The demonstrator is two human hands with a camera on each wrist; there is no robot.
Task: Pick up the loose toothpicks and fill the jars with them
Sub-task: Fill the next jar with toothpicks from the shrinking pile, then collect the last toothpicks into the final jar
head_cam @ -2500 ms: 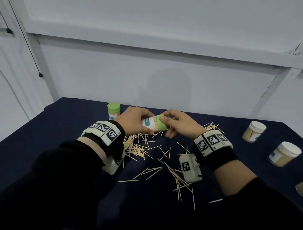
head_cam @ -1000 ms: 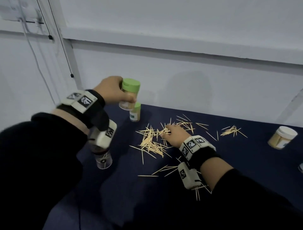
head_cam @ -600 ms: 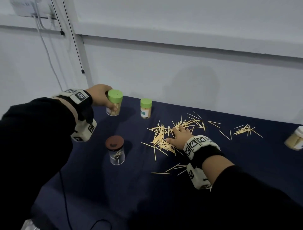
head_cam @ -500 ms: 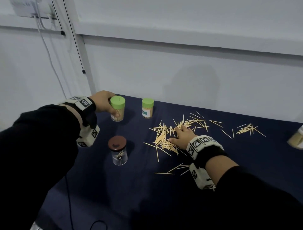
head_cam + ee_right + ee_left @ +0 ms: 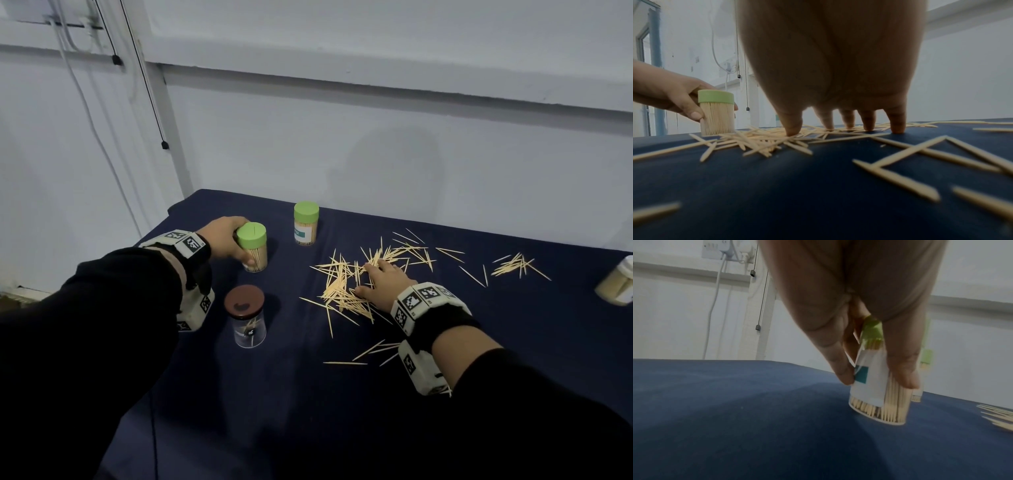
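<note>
My left hand [image 5: 227,240] grips a green-lidded jar [image 5: 253,247] packed with toothpicks; it stands on the dark blue cloth at the left. In the left wrist view thumb and fingers [image 5: 902,369] curl round the jar [image 5: 879,395], whose base meets the cloth. My right hand [image 5: 382,281] rests on the pile of loose toothpicks [image 5: 342,287] with spread fingertips [image 5: 792,128] touching the sticks [image 5: 760,141]; the held jar [image 5: 717,112] shows at the left of that view. A second green-lidded full jar [image 5: 306,223] stands behind.
A clear jar with a brown lid [image 5: 246,315] stands near my left wrist, a few sticks inside. More toothpicks [image 5: 517,265] lie scattered to the right. A white-lidded jar [image 5: 616,284] sits at the right edge. The wall runs close behind the table [image 5: 308,394].
Both hands held the green-lidded jar at first. My left hand carried it left and lowered it onto the cloth, while my right hand dropped onto the toothpick pile and stayed there.
</note>
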